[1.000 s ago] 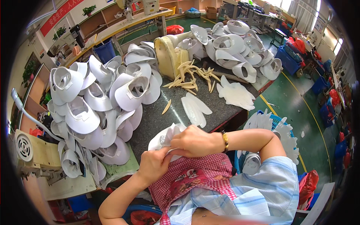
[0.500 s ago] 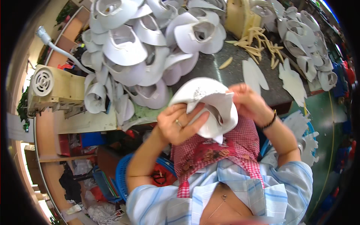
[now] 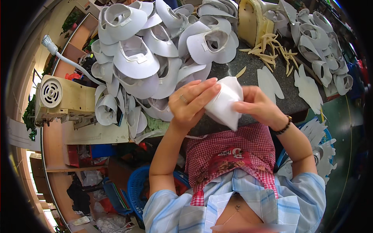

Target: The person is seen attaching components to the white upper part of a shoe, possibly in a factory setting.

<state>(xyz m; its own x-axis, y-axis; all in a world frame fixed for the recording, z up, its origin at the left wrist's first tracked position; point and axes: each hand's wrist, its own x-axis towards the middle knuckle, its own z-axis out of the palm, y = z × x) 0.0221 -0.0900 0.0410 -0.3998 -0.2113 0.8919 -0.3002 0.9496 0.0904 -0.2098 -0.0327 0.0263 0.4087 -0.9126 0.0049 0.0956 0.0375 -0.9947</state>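
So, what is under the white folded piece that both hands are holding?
Under the white folded piece, held by the left hand and right hand, I see the dark table and a red checked apron. The table edge right below is covered.

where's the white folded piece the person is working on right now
In the head view, the white folded piece sits centre frame, held between the left hand and right hand, above the red checked apron and just below the pile of white shaped pieces.
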